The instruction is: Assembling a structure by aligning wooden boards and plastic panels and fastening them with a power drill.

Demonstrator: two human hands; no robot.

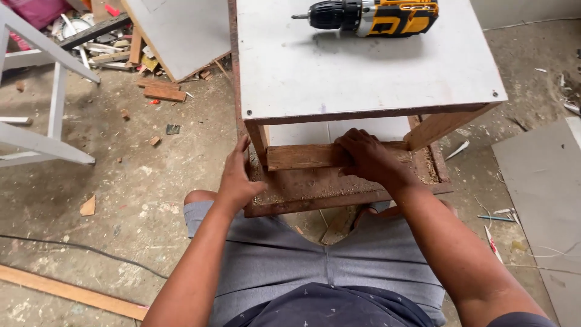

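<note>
A small wooden stand with a white top panel (363, 66) stands in front of my knees. A black and yellow cordless drill (375, 15) lies on its side on the panel's far part. Under the panel, a short wooden crosspiece (302, 156) runs between the legs above a lower brown shelf (315, 188) strewn with sawdust. My right hand (369, 158) grips the crosspiece from above at its right half. My left hand (239, 175) rests flat against the stand's left side, by the shelf's left edge and the left leg (259, 139).
The concrete floor is littered with wood scraps (163, 92) and offcuts. White frame pieces (42, 91) stand at the left, a white board (181, 36) leans behind. A grey sheet (544, 194) lies at the right. A long wooden strip (72, 292) and a black cable (78, 247) lie at lower left.
</note>
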